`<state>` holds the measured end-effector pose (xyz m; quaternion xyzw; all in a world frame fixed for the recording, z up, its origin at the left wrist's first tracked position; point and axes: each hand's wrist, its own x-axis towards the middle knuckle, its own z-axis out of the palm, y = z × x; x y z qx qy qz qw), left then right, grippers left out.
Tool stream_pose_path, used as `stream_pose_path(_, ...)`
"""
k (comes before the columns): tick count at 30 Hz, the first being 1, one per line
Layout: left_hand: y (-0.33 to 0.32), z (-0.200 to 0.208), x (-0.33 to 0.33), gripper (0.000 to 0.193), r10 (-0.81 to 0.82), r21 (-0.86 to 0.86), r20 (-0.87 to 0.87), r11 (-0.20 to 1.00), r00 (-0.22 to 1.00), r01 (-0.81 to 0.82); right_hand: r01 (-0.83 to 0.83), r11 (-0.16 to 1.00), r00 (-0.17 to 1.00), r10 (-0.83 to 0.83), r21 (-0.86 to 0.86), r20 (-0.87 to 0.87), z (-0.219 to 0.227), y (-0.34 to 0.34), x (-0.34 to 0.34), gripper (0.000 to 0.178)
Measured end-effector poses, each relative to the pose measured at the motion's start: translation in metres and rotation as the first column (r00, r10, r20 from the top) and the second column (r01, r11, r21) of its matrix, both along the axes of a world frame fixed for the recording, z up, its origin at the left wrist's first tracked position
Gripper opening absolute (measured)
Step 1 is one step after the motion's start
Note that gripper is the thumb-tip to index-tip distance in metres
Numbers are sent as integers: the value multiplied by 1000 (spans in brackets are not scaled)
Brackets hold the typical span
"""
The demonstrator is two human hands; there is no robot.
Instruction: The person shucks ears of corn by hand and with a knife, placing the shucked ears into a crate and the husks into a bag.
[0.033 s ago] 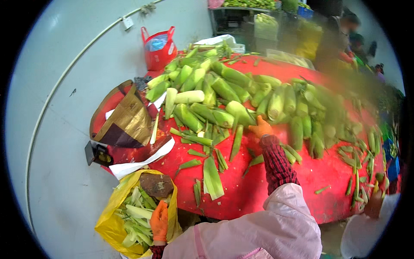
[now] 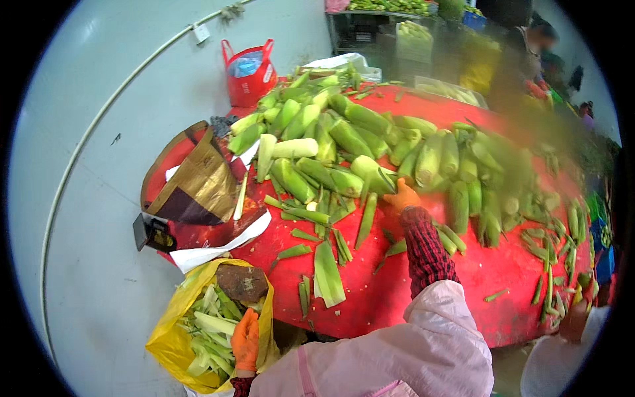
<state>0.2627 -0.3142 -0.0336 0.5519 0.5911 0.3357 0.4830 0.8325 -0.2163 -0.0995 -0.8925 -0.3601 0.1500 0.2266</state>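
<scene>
A long pile of green ears of corn (image 2: 348, 137), most still in their husks, covers the back of the red table (image 2: 370, 291). My right hand (image 2: 401, 197), in an orange glove, reaches to the pile's near edge. Its fingers are apart, close against a cut-ended ear (image 2: 370, 173); no ear is in its grasp. Down at the left, my left hand (image 2: 245, 341), also gloved in orange, rests over pale green husks (image 2: 210, 334) in a yellow bag (image 2: 169, 344). Its fingertips are turned into the husks, so its grip is hidden. A brown block (image 2: 243, 283) lies at the bag's rim.
Loose husk leaves (image 2: 327, 274) lie scattered before me. On the left are a brown and gold bag (image 2: 205, 182), a black device (image 2: 153, 233) and a red bag (image 2: 251, 83). Another person's sleeve (image 2: 562, 364) shows at the lower right; other people stand farther back.
The view has shifted slightly, so the table and pile sit a little farther right and lower. My right hand is slightly closer to the cut-ended ear. My left hand has hardly moved.
</scene>
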Motion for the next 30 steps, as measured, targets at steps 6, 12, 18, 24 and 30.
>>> stream_pose_path(6,-17,-25,2,42,-20,53,-16,998,1000,20,-78,989,990,91,126,-108,-7,3,-9,61)
stream_pose_path(12,13,6,47,45,-179,137,-195,969,964,208,265,869,663,151,418,-733,28,-48,-23,41)
stream_pose_path(18,68,90,133,84,-149,469,-739,586,657,661,-207,882,781,410,424,-472,151,-87,-91,42)
stream_pose_path(24,71,148,135,99,-448,354,-696,466,561,811,-402,808,479,587,432,-653,214,-85,-194,46)
stream_pose_path(30,37,69,35,84,-223,132,744,973,630,188,-383,727,234,673,570,-701,211,-74,-294,43)
